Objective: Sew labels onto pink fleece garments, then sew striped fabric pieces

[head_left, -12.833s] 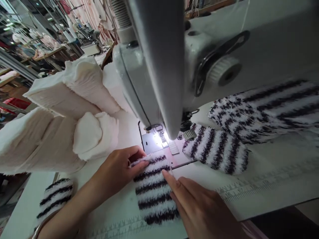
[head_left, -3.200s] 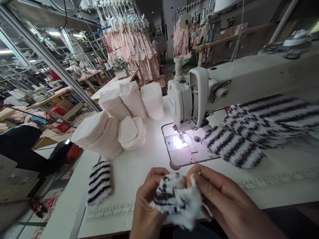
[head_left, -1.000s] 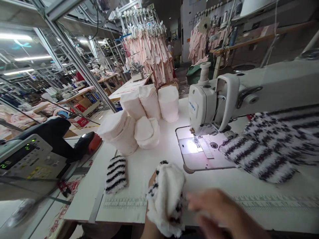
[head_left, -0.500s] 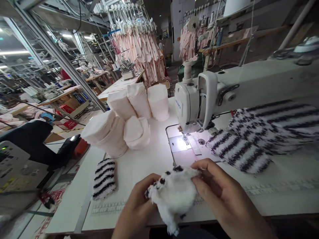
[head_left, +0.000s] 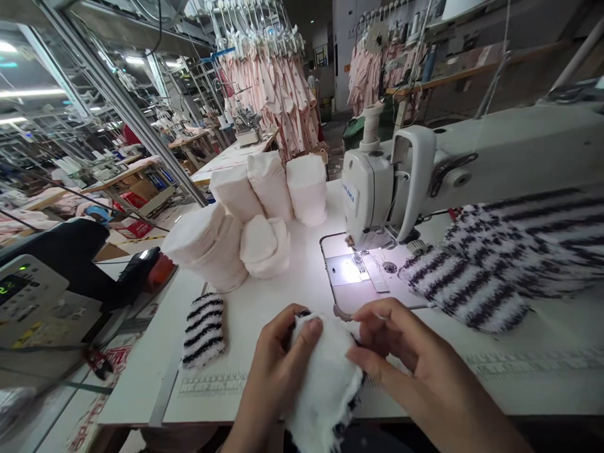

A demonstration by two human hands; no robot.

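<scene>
Between my hands, at the table's front edge, is a small fuzzy fabric piece (head_left: 325,371), its white side up and a black-and-white striped side showing along its edges. My left hand (head_left: 283,358) grips its left side, thumb pressed flat on top. With thumb and fingers, my right hand (head_left: 396,346) pinches its upper right edge. Just beyond them is the sewing machine (head_left: 368,195), its lamp lighting the needle plate (head_left: 349,270). A striped fuzzy piece (head_left: 204,330) lies on the left of the table. Striped fabric pieces (head_left: 476,283) are heaped to the right of the needle.
Stacks of white cut fabric (head_left: 202,245) stand behind on the white table (head_left: 283,302). A ruler strip (head_left: 212,385) runs along its front. A dark-armed machine (head_left: 51,270) is at far left. Pink garments (head_left: 268,94) hang at the back.
The fabric piece has turned from a bunched shape to lying flatter, white side up and hanging down. My left thumb has moved onto its top. The view has shifted slightly left.
</scene>
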